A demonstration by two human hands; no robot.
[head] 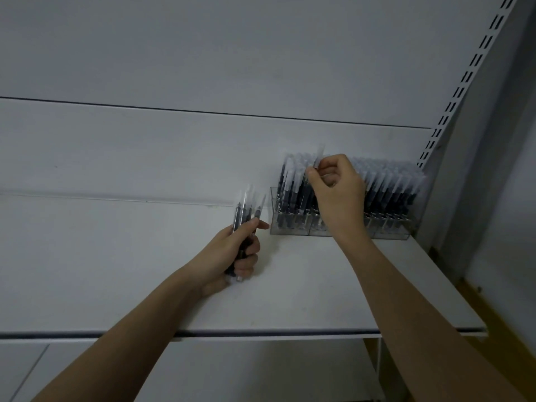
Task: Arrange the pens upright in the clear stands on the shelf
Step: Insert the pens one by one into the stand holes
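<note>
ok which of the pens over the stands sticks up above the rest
The pen pinched by the right hand over the left end of the clear stands; its cap rises above the others seated there.

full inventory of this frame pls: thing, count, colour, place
clear plastic pen stands: a joined row, count unclear, transparent, at the right rear of the shelf
dark-barrelled pens with frosted caps in the stands: dozens, upright, packed tight
single frosted-cap pen: one, raised above the left stand, pinched at its cap
bundle of loose dark pens: several, left of the stands
white metal shelf: one, holding the stands
white back panel: behind the shelf
slotted upright rail: one, white, right corner
left hand: grips the bundle
right hand: pinches the single pen
</note>
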